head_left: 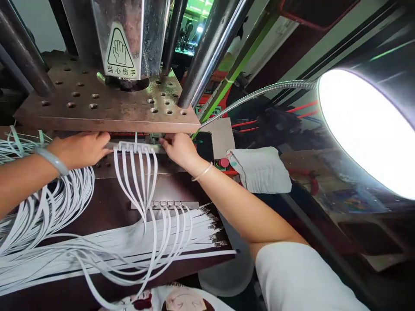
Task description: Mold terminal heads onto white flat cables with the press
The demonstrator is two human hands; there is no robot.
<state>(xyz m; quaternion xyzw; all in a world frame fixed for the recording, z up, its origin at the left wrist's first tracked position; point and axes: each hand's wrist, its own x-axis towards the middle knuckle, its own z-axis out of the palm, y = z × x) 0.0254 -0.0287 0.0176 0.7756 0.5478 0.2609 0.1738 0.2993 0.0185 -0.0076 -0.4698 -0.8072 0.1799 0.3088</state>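
Note:
Under the press plate (106, 116), a metal fixture bar (136, 147) lies crosswise with several white cables (132, 172) hanging from its front. My left hand (82, 149) is closed at the bar's left end, its fingers curled and partly hidden by the plate. At the right end my right hand (181, 149) pinches with thumb and fingers; the exact contact is hard to see beneath the plate edge. A second fixture bar (175, 205), also set with white cables, rests lower on the dark table on top of a spread of flat white cables (113, 242).
Thick bundles of white cable (65, 203) lie at the left. Steel guide posts (214, 52) rise from the plate. A bright lamp (363, 129) on a flexible arm stands at the right, near a folded white cloth (262, 170) and a red button (223, 163).

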